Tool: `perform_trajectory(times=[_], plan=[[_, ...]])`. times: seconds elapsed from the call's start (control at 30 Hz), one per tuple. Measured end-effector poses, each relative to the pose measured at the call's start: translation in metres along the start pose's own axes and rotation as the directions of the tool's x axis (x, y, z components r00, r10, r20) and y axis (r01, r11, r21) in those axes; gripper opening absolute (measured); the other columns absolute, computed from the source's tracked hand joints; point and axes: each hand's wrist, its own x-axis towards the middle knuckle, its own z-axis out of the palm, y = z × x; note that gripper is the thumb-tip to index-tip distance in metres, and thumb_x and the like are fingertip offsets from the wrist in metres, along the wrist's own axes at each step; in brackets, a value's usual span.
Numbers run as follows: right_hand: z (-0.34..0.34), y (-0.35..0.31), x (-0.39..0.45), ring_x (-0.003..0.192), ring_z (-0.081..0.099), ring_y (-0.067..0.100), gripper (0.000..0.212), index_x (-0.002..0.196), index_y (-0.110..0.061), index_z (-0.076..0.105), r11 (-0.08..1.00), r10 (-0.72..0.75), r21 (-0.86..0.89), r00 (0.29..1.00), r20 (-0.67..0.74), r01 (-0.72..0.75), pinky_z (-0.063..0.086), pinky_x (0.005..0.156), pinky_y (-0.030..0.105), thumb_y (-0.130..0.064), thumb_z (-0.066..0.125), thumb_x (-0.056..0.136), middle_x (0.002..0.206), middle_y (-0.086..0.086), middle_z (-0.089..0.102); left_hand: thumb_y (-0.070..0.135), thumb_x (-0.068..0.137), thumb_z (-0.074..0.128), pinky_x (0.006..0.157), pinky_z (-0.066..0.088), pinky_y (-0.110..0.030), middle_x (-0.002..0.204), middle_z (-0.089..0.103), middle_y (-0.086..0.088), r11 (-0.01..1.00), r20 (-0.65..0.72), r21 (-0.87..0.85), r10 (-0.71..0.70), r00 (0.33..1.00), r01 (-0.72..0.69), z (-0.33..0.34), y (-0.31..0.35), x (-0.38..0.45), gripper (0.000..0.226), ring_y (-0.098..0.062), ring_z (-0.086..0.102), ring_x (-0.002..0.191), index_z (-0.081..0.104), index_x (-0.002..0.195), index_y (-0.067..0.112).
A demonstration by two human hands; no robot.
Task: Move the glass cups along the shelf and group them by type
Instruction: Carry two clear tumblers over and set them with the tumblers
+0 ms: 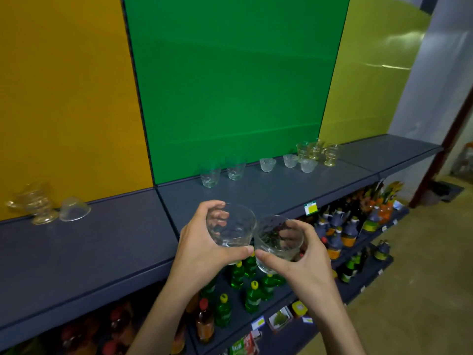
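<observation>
My left hand (202, 244) grips a clear glass tumbler (231, 226), held in the air just in front of the dark grey shelf (102, 242). My right hand (304, 262) grips a second tumbler of the same kind (277, 240), touching the first. Two matching tumblers (222, 171) stand on the shelf before the green panel. Right of them sit three small ribbed glass bowls (289, 161) and three yellowish handled cups (317, 151). At far left a handled footed cup (35, 203) stands beside an upturned glass bowl (74, 209).
Lower shelves hold green bottles (245, 285), dark bottles (340, 231) and red-capped bottles (204, 321), with price tags along the edges. Orange, green and yellow panels back the shelf. The floor (422, 290) lies to the right.
</observation>
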Motion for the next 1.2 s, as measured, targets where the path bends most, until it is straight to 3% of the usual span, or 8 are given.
perform_trajectory(times=[0.23, 0.43, 0.6, 0.8, 1.03, 1.2], plan=[[-0.015, 0.038, 0.074, 0.093, 0.067, 0.003, 0.085, 0.114, -0.038, 0.057, 1.000, -0.015, -0.024, 0.999, 0.043, 0.016, 0.056, 0.087, 0.039, -0.059, 0.090, 0.039, 0.101, -0.012, 0.068, 0.057, 0.037, 0.090, 0.089, 0.056, -0.034, 0.111, 0.066, 0.016, 0.999, -0.067, -0.020, -0.050, 0.997, 0.048, 0.055, -0.020, 0.045, 0.095, 0.000, 0.063, 0.104, 0.053, 0.122, 0.036], [-0.005, 0.063, 0.148, 0.097, 0.066, 0.000, 0.085, 0.115, -0.039, 0.056, 0.996, -0.010, -0.084, 0.987, 0.160, 0.024, 0.055, 0.090, 0.038, -0.058, 0.091, 0.039, 0.104, -0.015, 0.068, 0.037, 0.048, 0.099, 0.082, 0.047, -0.020, 0.112, 0.065, 0.023, 0.992, -0.207, 0.020, -0.120, 0.971, 0.127, 0.083, -0.048, 0.098, 0.087, 0.005, 0.059, 0.105, 0.054, 0.123, 0.038], [0.014, 0.078, 0.206, 0.099, 0.064, 0.000, 0.084, 0.116, -0.041, 0.054, 0.989, -0.043, -0.127, 0.972, 0.233, 0.074, 0.054, 0.090, 0.037, -0.060, 0.090, 0.042, 0.105, -0.019, 0.068, 0.039, 0.049, 0.098, 0.091, 0.051, -0.036, 0.116, 0.061, 0.012, 0.958, -0.313, 0.089, -0.232, 0.921, 0.271, 0.090, -0.079, 0.144, 0.094, -0.010, 0.058, 0.107, 0.051, 0.131, 0.040], [0.036, 0.092, 0.254, 0.102, 0.063, 0.001, 0.086, 0.118, -0.039, 0.054, 0.994, -0.033, -0.095, 0.959, 0.281, 0.062, 0.052, 0.093, 0.039, -0.059, 0.089, 0.043, 0.105, -0.019, 0.068, 0.038, 0.053, 0.098, 0.083, 0.042, -0.026, 0.116, 0.059, 0.009, 0.911, -0.399, 0.207, -0.254, 0.881, 0.356, 0.096, -0.100, 0.182, 0.099, -0.013, 0.057, 0.106, 0.048, 0.139, 0.029], [0.055, 0.109, 0.297, 0.102, 0.063, 0.005, 0.085, 0.121, -0.037, 0.054, 0.995, -0.041, -0.075, 0.939, 0.340, 0.071, 0.051, 0.096, 0.041, -0.053, 0.093, 0.047, 0.104, -0.020, 0.067, 0.041, 0.052, 0.098, 0.082, 0.042, -0.026, 0.116, 0.060, 0.008, 0.838, -0.506, 0.268, -0.297, 0.810, 0.475, 0.099, -0.108, 0.207, 0.101, -0.015, 0.059, 0.106, 0.048, 0.138, 0.026], [0.060, 0.116, 0.320, 0.102, 0.063, 0.005, 0.088, 0.124, -0.034, 0.054, 0.993, -0.062, -0.070, 0.921, 0.384, 0.096, 0.051, 0.094, 0.041, -0.055, 0.092, 0.047, 0.105, -0.020, 0.066, 0.039, 0.056, 0.097, 0.086, 0.039, -0.023, 0.126, 0.064, 0.003, 0.823, -0.521, 0.265, -0.316, 0.793, 0.503, 0.105, -0.104, 0.211, 0.103, -0.017, 0.059, 0.116, 0.044, 0.142, 0.021]])
